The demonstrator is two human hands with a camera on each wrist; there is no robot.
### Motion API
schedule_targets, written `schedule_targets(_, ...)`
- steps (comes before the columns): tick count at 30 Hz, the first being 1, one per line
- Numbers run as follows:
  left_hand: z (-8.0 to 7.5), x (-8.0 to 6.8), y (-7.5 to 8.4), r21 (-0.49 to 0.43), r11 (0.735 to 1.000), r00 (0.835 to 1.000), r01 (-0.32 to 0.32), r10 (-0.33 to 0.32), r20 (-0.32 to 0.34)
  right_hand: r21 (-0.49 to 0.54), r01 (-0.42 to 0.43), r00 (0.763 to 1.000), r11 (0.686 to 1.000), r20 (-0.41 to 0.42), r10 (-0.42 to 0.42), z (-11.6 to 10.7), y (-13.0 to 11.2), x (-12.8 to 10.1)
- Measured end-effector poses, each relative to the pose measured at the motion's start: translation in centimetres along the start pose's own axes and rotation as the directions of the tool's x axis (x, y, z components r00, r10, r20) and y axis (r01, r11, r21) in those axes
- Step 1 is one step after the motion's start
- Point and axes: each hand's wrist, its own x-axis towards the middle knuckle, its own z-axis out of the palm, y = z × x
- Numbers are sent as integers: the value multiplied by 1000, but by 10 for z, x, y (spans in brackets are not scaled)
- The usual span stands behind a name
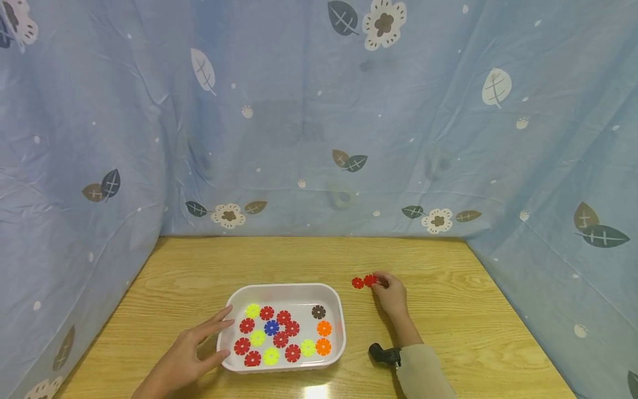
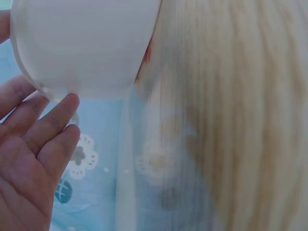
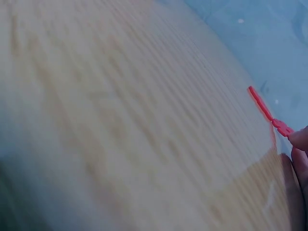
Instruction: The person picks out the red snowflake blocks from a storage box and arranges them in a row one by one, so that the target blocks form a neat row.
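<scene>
A white plastic tray [image 1: 335,354] lies on the table, holding flat notched discs in several colours. My left hand [image 1: 186,354] is at the tray's left side, its fingertips at the rim. In the left wrist view its fingers [image 2: 57,120] are extended along the tray's wall [image 2: 86,48]. To the right of the tray, my right hand [image 1: 392,296] pinches a red notched disc [image 1: 369,281] between thumb and fingers. Another red disc [image 1: 357,283] touches or nearly touches its left edge. In the right wrist view, the pinched disc [image 3: 281,128] appears tilted relative to the other red disc [image 3: 260,104].
Inside the tray are red, yellow, orange, one blue disc [image 1: 271,327] and one dark brown disc [image 1: 318,312]. The wooden table [image 1: 279,257] is bordered by a blue patterned cloth [image 1: 299,122] at the back and both sides. A black device [image 1: 384,354] sits at the right wrist.
</scene>
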Motion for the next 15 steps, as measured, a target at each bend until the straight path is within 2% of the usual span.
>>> schedule_targets(5, 0, 0, 0, -8, 1000, 1000, -16, 16, -1, -2, -8, 1000, 1000, -8, 8, 1, 0, -1)
schedule_targets(15, 1, 1, 1, 13, 998, 998, 57, -57, 25, 19, 7, 1000, 1000, -19, -7, 1, 1, -4)
